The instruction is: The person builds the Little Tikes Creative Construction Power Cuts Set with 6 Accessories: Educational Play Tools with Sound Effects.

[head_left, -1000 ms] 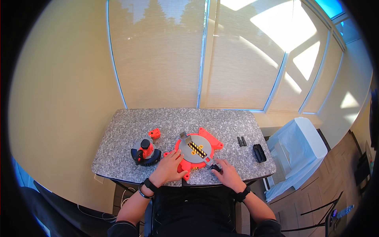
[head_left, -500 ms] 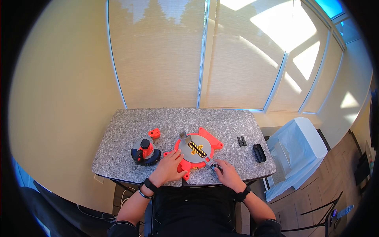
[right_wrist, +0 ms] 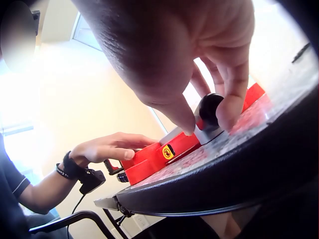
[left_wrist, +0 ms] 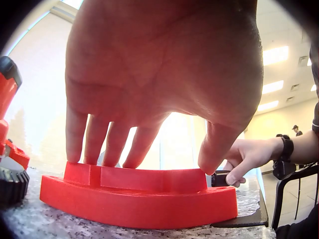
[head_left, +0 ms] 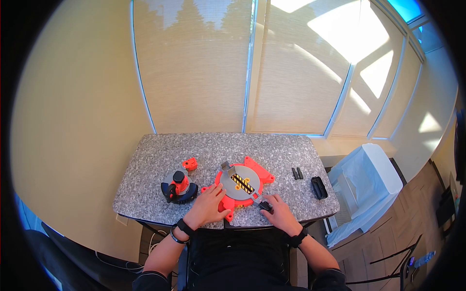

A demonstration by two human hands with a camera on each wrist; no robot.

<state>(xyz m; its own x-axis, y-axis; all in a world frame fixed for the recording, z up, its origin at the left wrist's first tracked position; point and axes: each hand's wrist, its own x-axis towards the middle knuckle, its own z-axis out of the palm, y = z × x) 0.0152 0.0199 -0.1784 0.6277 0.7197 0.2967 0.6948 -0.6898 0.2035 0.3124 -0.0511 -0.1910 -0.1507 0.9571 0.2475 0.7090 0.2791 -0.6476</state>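
Note:
A red base with a round grey plate [head_left: 227, 188] and a yellow-black striped strip [head_left: 242, 184] lies near the table's front edge. My left hand [head_left: 206, 205] rests on its left side; in the left wrist view the straight, spread fingertips of that hand [left_wrist: 159, 74] touch the red rim [left_wrist: 144, 181]. At the plate's front right, my right hand [head_left: 282, 215] pinches a black knob [head_left: 265, 206] on the grey arm. The right wrist view shows thumb and fingers of this hand [right_wrist: 199, 55] around the round black knob [right_wrist: 211, 108].
A red and black toy saw [head_left: 179, 185] stands left of the base, with a red block [head_left: 190, 164] behind it. To the right lie two small black pieces [head_left: 297, 173] and a black tray [head_left: 319, 188]. A lined white bin [head_left: 369, 179] stands beyond the table's right edge.
The fingers of my right hand have shifted slightly around the knob, and the knob looks turned compared with half a second ago. My left hand has stayed in place.

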